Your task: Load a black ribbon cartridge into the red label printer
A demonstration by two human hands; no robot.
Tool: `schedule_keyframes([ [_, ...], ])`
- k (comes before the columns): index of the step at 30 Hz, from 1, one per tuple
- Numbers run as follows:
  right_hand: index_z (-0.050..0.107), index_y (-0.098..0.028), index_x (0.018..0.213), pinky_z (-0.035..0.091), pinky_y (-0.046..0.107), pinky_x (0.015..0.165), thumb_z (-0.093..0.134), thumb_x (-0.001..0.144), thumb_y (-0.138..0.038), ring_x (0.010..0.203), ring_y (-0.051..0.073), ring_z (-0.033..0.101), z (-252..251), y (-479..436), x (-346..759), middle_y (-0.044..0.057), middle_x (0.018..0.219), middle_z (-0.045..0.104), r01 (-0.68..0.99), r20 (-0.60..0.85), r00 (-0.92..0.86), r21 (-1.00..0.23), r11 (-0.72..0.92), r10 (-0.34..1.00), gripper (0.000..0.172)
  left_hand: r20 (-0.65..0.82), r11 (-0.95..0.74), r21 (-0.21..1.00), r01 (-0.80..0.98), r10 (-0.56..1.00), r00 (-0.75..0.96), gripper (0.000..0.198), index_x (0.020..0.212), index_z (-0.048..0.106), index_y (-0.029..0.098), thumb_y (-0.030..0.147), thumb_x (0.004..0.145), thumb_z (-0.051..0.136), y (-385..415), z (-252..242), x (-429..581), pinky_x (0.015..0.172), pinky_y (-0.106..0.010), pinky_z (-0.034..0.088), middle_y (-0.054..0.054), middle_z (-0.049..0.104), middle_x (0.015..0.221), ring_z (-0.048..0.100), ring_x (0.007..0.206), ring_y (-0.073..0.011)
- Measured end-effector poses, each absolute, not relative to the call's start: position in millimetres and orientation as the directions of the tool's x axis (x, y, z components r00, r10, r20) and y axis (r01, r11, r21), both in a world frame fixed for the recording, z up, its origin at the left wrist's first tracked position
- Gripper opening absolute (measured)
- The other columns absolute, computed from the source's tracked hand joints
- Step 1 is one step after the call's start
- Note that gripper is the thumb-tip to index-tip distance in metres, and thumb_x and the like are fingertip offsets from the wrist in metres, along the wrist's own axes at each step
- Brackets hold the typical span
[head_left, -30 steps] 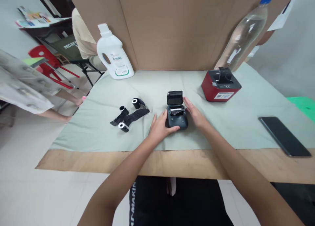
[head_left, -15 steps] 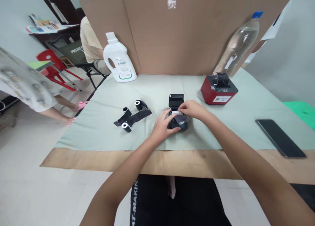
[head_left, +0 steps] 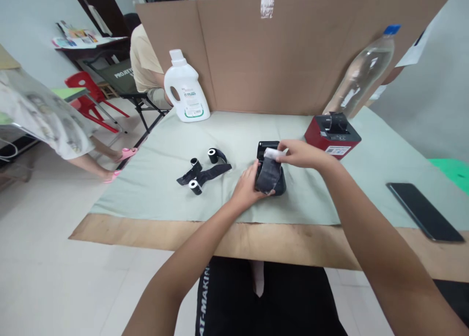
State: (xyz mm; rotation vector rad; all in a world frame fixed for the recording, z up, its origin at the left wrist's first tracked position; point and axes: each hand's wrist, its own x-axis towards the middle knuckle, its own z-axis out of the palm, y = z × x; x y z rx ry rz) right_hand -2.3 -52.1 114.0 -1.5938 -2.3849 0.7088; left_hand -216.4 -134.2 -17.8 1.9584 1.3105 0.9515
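Note:
A small black portable printer (head_left: 281, 185) stands on the cloth-covered table with its lid (head_left: 262, 146) raised. My left hand (head_left: 246, 184) is wrapped round the printer's left side and front. Above the opening, my right hand (head_left: 302, 154) pinches the right end of a white paper roll (head_left: 273, 153). A dark strip (head_left: 269, 174) hangs from this roll over the front of the printer, hiding most of its inside. To the left lie a rolled black paper roll (head_left: 212, 155), a second roll (head_left: 195, 187) and a third (head_left: 196, 164), with dark strips unwound.
A red and black printer (head_left: 331, 138) stands at the right, before a tilted plastic bottle (head_left: 362, 74). A phone (head_left: 425, 211) lies near the right front edge. A white detergent bottle (head_left: 186, 89) leans near the cardboard screen (head_left: 256, 62). Another person (head_left: 47, 111) stands at the left.
My right hand has lifted the paper roll up out of the printer's opening. My left hand has slid lower round the printer, and the dark strip now drapes over its front.

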Motion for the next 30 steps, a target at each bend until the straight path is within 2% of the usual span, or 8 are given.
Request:
schedule_keyframes([
  [4,0.059,-0.026,0.113,0.061,0.040,0.076,0.079,0.095,-0.037,0.081,0.025,0.071,138.5,-56.5,-13.8,0.004,0.096,0.074,0.432,0.015,-0.434,-0.874,0.223,0.901,0.029,0.278,-0.362,0.786,0.501,0.931,0.237,0.093,0.157,0.051,0.020,0.047,0.080,0.095,-136.5,-13.7,-215.7,0.128,-0.056,0.044,-0.018,0.058,0.159,0.054,0.150,-0.0397],
  [6,0.055,-0.028,0.117,0.061,0.037,0.071,0.074,0.099,-0.042,0.076,0.021,0.069,145.6,-51.5,-36.4,0.002,0.095,0.071,0.273,0.093,-0.413,-0.936,0.221,0.906,0.030,0.274,-0.360,0.784,0.506,0.932,0.239,0.086,0.154,0.054,0.021,0.046,0.082,0.094,-138.0,-10.7,-215.3,0.125,-0.056,0.047,-0.016,0.060,0.157,0.056,0.147,-0.0383],
  [8,0.055,-0.029,0.120,0.059,0.035,0.069,0.069,0.102,-0.040,0.073,0.019,0.067,146.9,-37.6,-65.9,0.000,0.094,0.069,0.258,0.139,-0.374,-0.934,0.247,0.917,0.026,0.235,-0.329,0.785,0.525,0.942,0.239,0.095,0.161,0.047,0.023,0.047,0.082,0.094,-138.6,-8.3,-215.0,0.127,-0.057,0.046,-0.016,0.056,0.161,0.053,0.150,-0.0391],
  [11,0.057,-0.028,0.125,0.060,0.037,0.073,0.062,0.100,-0.027,0.077,0.021,0.068,139.9,-4.1,-113.0,0.002,0.100,0.070,0.425,0.196,-0.354,-0.838,0.344,0.915,0.026,0.174,-0.286,0.783,0.552,0.953,0.247,0.116,0.171,0.030,0.024,0.050,0.079,0.096,-137.1,-7.0,-214.3,0.130,-0.061,0.041,-0.018,0.048,0.168,0.048,0.155,-0.0423],
  [14,0.062,-0.022,0.131,0.059,0.041,0.093,0.055,0.095,-0.012,0.101,0.026,0.071,125.2,28.5,-153.5,0.009,0.118,0.074,0.638,0.260,-0.429,-0.591,0.494,0.865,0.037,0.164,-0.286,0.774,0.565,0.952,0.258,0.123,0.174,0.024,0.022,0.052,0.079,0.096,-134.3,-8.2,-213.8,0.129,-0.064,0.040,-0.019,0.046,0.170,0.046,0.156,-0.0451],
  [18,0.064,-0.016,0.142,0.052,0.040,0.102,0.053,0.095,-0.008,0.122,0.031,0.067,94.8,47.7,-188.6,0.016,0.139,0.073,0.765,0.093,-0.559,-0.325,0.556,0.824,0.048,0.202,-0.322,0.761,0.563,0.943,0.265,0.114,0.169,0.034,0.021,0.054,0.079,0.096,-133.2,-10.8,-214.6,0.122,-0.065,0.047,-0.020,0.053,0.163,0.053,0.147,-0.0465],
  [23,0.068,-0.020,0.142,0.052,0.034,0.097,0.061,0.095,-0.016,0.118,0.028,0.069,58.8,46.4,-198.2,0.012,0.139,0.075,0.807,-0.095,-0.569,-0.256,0.532,0.817,0.047,0.252,-0.376,0.747,0.548,0.923,0.290,0.097,0.166,0.042,0.026,0.052,0.086,0.091,-135.9,-10.8,-217.0,0.116,-0.064,0.052,-0.017,0.056,0.160,0.056,0.143,-0.0458],
  [30,0.062,-0.024,0.158,0.047,0.049,0.113,0.070,0.097,-0.033,0.134,0.038,0.060,76.5,36.5,-203.0,0.019,0.156,0.057,0.766,-0.013,-0.607,-0.277,0.580,0.795,0.063,0.233,-0.355,0.758,0.547,0.931,0.281,0.096,0.165,0.045,0.030,0.054,0.085,0.093,-133.5,-14.6,-216.1,0.118,-0.065,0.052,-0.015,0.053,0.164,0.055,0.145,-0.0459],
])
